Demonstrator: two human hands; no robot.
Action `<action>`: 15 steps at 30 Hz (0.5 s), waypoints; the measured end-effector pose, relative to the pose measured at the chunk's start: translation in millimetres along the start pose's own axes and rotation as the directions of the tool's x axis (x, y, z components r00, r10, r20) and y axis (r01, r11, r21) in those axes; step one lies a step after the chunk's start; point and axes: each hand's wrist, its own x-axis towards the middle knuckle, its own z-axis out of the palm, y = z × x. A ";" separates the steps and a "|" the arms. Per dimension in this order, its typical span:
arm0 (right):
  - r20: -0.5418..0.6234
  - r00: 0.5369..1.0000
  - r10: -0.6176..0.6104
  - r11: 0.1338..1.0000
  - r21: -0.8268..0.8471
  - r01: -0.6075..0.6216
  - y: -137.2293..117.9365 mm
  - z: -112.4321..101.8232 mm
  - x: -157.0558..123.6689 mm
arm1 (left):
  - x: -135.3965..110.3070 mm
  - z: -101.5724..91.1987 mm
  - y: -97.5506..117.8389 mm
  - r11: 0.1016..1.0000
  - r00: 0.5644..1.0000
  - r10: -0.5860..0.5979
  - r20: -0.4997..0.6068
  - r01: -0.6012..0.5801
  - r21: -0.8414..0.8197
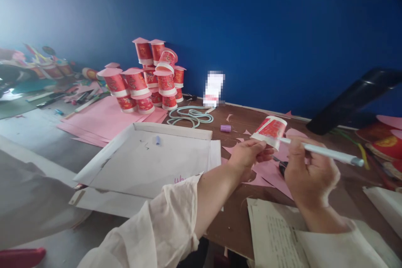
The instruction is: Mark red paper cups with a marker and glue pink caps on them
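Observation:
My left hand (246, 157) pinches a red paper cup (270, 129) by its white rim, holding it tilted above the brown table. Closed around a white marker (329, 152), my right hand (309, 176) brings the marker's tip up to the cup near the rim. Whether the tip touches the cup, I cannot tell. Pink paper scraps (264, 174) lie beneath both hands. Part of a black object (282, 168), perhaps scissors, shows beside my right hand; the rest is hidden.
Red cups with pink paper tops (135, 81) stand stacked on pink sheets (94, 119). A white box lid (116, 167) lies left of my arm. A lit phone (214, 88), coiled cable (190, 116), purple cap (225, 128), black bottle (348, 100) and written pages (270, 234) are around.

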 end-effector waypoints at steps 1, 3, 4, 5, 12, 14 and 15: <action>-0.005 1.000 0.020 1.000 -0.003 -0.020 -0.4 -0.5 0.0 | -1.1 0.5 1.2 1.000 1.000 -0.006 -0.013 0.006 -0.007; 0.001 0.999 0.045 0.999 -0.016 -0.045 0.0 -0.3 0.0 | -2.6 0.8 2.7 1.000 1.000 -0.013 -0.024 0.013 -0.018; 0.011 0.999 0.046 0.999 -0.021 -0.045 0.5 0.3 0.1 | -2.9 0.5 2.9 1.000 1.000 -0.013 -0.020 0.013 -0.020; 0.022 0.999 0.037 0.999 -0.024 -0.036 1.2 1.2 0.2 | -3.0 0.2 2.9 1.000 1.000 -0.010 -0.011 0.009 -0.020; 0.048 0.998 -0.047 0.999 -0.010 0.047 1.5 4.2 2.3 | -0.1 -2.8 -0.3 1.000 1.000 0.018 0.021 -0.018 -0.012; 0.075 0.995 -0.062 0.998 0.005 0.062 1.4 3.5 2.1 | 0.6 -3.3 -0.8 1.000 0.999 0.023 0.025 -0.023 -0.010; 0.090 0.993 -0.076 0.997 0.013 0.075 1.6 3.2 1.8 | 0.9 -3.5 -0.9 1.000 0.999 0.026 0.025 -0.026 -0.009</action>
